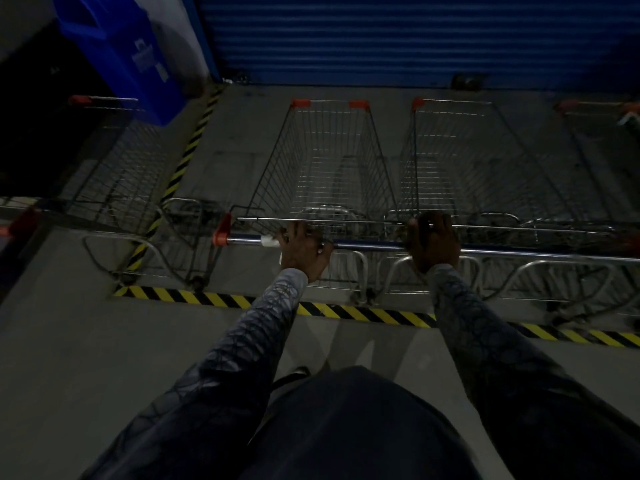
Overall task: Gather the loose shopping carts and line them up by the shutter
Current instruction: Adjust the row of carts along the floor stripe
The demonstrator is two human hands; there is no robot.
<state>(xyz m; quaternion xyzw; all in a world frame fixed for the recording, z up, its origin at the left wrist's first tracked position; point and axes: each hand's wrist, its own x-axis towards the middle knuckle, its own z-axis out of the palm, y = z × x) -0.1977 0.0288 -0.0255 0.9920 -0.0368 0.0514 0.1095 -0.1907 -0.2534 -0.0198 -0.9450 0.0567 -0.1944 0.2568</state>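
Upper left: blue bin [138,60]; below it, a shadowed cart [114,174] beyond the striped tape [194,140].

Centre: the cart I steer [329,161], nose toward the shutter [398,36]. My left hand [304,247] curls round its handle bar [367,244] and my right hand [433,244] wraps the same bar.

Right: second cart [467,168] just beside, and a third [606,150] at the frame edge.

Handling, my judgement: stiff wire, light when empty, free-rolling, castors prone to wander. Grip the bar wide, with both hands.

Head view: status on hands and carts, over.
Left hand and right hand hold the handle bar. Centre cart faces shutter, right cart alongside. Blue bin far left, not blocking.
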